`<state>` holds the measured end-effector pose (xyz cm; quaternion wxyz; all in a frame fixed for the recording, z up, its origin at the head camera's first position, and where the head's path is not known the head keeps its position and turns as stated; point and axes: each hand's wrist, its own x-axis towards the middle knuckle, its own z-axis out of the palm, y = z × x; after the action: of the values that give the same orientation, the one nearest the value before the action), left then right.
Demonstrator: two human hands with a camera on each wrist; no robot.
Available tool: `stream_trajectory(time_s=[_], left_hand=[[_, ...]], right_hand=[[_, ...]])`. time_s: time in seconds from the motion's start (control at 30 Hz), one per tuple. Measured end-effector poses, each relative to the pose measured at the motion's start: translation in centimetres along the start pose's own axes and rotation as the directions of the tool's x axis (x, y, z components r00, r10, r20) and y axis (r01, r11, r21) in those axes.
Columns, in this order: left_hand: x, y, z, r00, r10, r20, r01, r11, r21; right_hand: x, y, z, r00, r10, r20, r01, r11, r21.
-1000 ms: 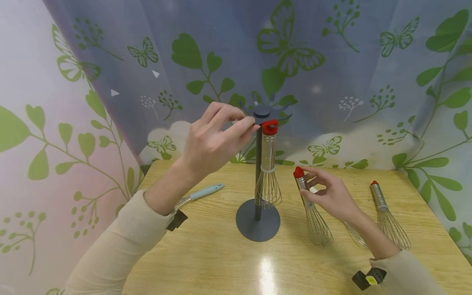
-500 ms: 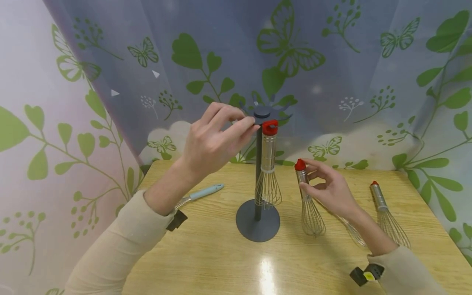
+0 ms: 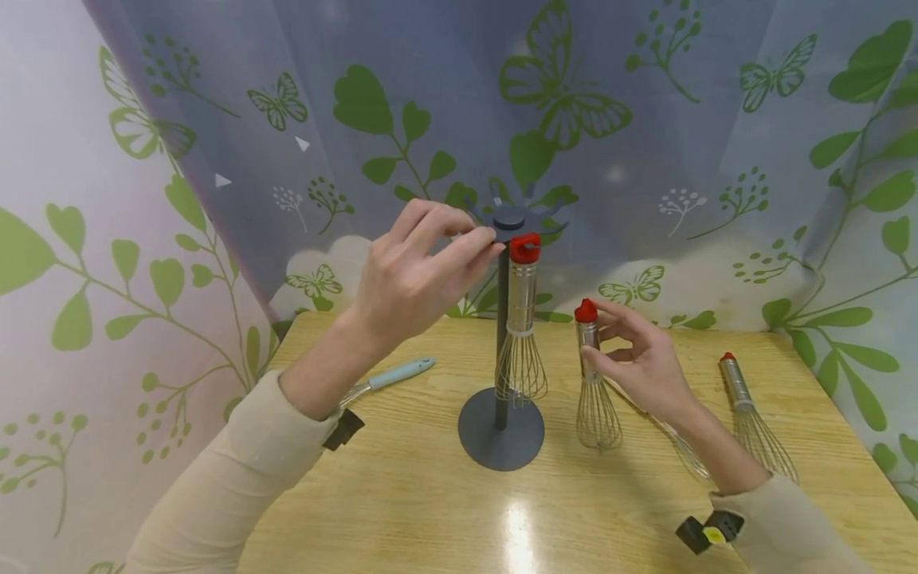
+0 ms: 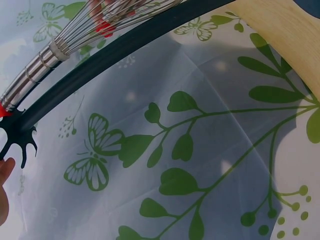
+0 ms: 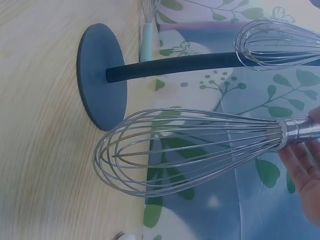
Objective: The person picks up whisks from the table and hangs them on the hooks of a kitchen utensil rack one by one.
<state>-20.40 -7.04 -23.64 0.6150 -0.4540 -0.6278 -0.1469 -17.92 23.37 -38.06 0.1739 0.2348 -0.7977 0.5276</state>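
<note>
My left hand (image 3: 423, 267) pinches a hook at the top of a dark grey utensil stand (image 3: 502, 319); its fingertips show at a hook end in the left wrist view. From a neighbouring hook hangs a steel whisk (image 3: 523, 295) with a red hanging cap, wires down. To the right of the stand, my right hand (image 3: 649, 371) grips a second red-capped whisk (image 3: 588, 351) by its steel handle between thumb and fingers. That whisk is nearly upright, its wire loops (image 5: 180, 150) pointing down over the table in the right wrist view.
A third red-capped whisk (image 3: 737, 383) lies at the table's right. Another whisk (image 3: 688, 450) lies partly hidden behind my right forearm. Left of the stand's round base (image 3: 476, 434) lies a utensil with a pale blue handle (image 3: 402, 373). A patterned curtain (image 3: 430, 96) hangs behind the table (image 3: 402, 494).
My right hand has lifted its whisk slightly and swung it from slanted to nearly upright, the wires shifting left toward the stand. The left hand and hanging whisk have stayed put.
</note>
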Motion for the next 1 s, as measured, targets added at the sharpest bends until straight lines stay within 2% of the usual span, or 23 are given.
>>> stream_trajectory(time_s=[0.5,0.8,1.0], left_hand=[[-0.2,0.0,0.1,1.0,-0.016,-0.003,0.016,1.0,-0.011],[-0.1,0.1,0.1,1.0,-0.023,-0.001,0.023,1.0,-0.007],[0.0,0.2,0.0,1.0,-0.024,-0.004,0.024,1.0,-0.006]], right_hand=[[0.6,-0.6,0.8,0.994,-0.058,-0.093,0.063,0.996,0.06],[1.2,-1.0,1.6,0.976,-0.139,-0.168,0.164,0.975,0.15],[1.6,-1.4,1.9,0.969,-0.15,-0.195,0.182,0.97,0.159]])
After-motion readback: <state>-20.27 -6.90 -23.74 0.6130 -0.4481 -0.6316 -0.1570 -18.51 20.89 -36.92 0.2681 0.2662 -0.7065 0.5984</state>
